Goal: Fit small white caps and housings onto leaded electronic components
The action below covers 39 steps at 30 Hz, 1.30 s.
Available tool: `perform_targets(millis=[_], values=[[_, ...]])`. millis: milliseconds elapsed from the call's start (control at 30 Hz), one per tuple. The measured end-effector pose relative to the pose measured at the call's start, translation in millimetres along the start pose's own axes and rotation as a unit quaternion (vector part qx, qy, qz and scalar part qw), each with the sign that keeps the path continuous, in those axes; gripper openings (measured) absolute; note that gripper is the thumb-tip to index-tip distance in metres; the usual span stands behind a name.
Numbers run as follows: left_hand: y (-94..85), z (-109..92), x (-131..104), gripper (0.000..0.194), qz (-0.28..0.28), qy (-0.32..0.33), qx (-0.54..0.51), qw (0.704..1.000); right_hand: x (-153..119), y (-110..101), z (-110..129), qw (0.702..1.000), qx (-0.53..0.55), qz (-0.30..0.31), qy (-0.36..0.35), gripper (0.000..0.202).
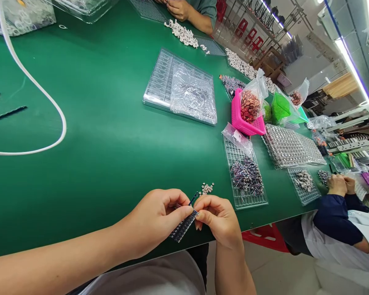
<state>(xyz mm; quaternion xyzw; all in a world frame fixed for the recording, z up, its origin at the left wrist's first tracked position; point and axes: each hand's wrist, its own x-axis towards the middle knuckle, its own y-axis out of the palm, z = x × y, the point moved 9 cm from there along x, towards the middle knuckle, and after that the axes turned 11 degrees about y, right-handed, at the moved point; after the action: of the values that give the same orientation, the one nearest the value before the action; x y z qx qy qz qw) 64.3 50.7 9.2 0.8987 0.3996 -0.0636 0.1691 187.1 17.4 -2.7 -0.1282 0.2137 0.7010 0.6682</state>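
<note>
Near the table's front edge, my left hand (167, 211) grips a narrow dark circuit board panel (184, 226) marked off in small rows. A thin blue-green end of board sticks up between the two hands. My right hand (217, 215) is closed in a pinch at the panel's upper right edge, thumb against forefinger. Whatever lies between those fingertips is too small and covered to make out. Just beyond the right fingers lies a small pile of pale round parts (206, 188) on the green table (110, 172).
To the right are a clear tray (250, 198) of wired components and a pink basket (247, 130) holding a bag of reddish parts. Stacked clear trays (160, 78) lie ahead, a white cable (53, 96) at left. Co-workers' hands (178, 9) show at the far side and right.
</note>
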Motion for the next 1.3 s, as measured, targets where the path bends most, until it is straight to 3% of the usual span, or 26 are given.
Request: perform_targets(millis=[933, 1300], values=[[-0.7, -6.0, 1.2, 0.025, 0.017, 0.025, 0.066, 0.997, 1.7, 4.2, 4.2, 1.000, 0.002, 0.015, 0.011, 0.019], [-1.6, -1.5, 0.4, 0.025, -0.008, 0.017, 0.049, 0.999, 1.0, 7.2, 8.2, 1.000, 0.008, 0.007, -0.010, 0.010]])
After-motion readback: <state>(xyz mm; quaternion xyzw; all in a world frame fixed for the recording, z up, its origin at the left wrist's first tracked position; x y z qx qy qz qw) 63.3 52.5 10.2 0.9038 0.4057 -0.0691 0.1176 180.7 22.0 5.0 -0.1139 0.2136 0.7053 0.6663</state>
